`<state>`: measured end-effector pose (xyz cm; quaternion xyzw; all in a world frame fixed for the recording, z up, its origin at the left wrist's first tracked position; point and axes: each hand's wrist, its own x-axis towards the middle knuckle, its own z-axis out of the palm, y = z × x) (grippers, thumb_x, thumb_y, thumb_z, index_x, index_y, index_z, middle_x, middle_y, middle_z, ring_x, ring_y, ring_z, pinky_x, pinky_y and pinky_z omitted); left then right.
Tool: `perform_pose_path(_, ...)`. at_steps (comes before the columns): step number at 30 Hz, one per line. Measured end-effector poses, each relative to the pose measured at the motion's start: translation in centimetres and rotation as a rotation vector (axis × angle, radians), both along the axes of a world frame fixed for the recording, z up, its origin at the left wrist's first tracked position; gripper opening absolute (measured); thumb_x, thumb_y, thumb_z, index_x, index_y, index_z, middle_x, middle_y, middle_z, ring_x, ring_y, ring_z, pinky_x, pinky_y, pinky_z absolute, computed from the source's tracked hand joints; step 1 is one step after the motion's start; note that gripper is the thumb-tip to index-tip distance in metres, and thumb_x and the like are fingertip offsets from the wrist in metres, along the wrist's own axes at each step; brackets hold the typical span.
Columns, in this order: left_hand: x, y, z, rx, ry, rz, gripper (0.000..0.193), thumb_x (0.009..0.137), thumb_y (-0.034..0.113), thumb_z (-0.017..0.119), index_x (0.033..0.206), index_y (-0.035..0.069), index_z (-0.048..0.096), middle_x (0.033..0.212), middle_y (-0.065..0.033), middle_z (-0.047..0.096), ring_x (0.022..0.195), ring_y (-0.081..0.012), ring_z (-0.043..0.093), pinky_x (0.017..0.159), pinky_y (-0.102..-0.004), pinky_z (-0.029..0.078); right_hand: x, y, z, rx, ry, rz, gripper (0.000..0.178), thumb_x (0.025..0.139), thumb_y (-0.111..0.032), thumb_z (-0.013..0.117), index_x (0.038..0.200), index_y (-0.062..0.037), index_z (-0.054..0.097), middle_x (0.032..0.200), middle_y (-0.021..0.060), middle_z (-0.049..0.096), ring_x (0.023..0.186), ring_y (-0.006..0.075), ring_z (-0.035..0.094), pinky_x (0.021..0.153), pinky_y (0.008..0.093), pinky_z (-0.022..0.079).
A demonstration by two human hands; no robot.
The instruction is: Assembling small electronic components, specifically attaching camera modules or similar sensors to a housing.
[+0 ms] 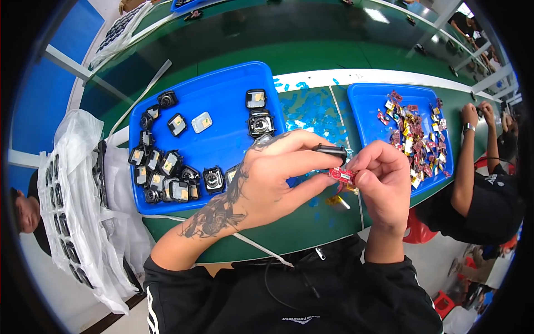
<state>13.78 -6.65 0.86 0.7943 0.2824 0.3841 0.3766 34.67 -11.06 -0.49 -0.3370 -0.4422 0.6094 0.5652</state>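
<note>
Over the front of the green table, my left hand [286,172] and my right hand [385,181] meet fingertip to fingertip. Between them is a small red circuit board [341,175], pinched by the thumb and fingers of each. A black, rounded part [330,150] lies along the upper fingers of my left hand; its kind is hard to make out. Just below the fingertips shows a small yellow and silver piece [337,201]. Left of my hands, a blue tray [208,147] holds several black watch cases [213,179], some partly hidden by my left hand.
A second blue tray [367,119] at the right carries a heap of small red and yellow circuit parts [411,131]. Blue film scraps [311,114] litter the table between the trays. Wrapped racks of watch cases [69,222] stand at left. Another person's forearm [464,172] is at right.
</note>
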Motion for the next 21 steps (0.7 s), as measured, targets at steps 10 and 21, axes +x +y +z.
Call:
perform_pose_path(10, 0.5, -0.5, -0.2, -0.003, 0.023, 0.028, 0.02, 0.075, 0.0, 0.075, 0.095, 0.001, 0.073, 0.098, -0.0131, 0.069, 0.085, -0.0205, 0.069, 0.072, -0.0275, 0.055, -1.0, -0.2, 0.7, 0.183, -0.277, -0.139, 0.007, 0.09, -0.001, 0.062, 0.092, 0.0024, 0.056, 0.089, 0.0074, 0.059, 0.085, 0.0128, 0.057, 0.076, 0.0255, 0.047)
perform_pose_path(21, 1.1, -1.1, -0.3, -0.534, -0.111, -0.001, 0.022, 0.085, -0.005, 0.067, 0.107, -0.004, 0.07, 0.098, -0.0082, 0.064, 0.091, -0.012, 0.064, 0.076, -0.0223, 0.052, -1.6, -0.8, 1.1, 0.102, -0.288, -0.254, 0.02, 0.081, 0.008, 0.068, 0.098, 0.0034, 0.059, 0.096, 0.0083, 0.062, 0.088, 0.0097, 0.061, 0.082, 0.0221, 0.051)
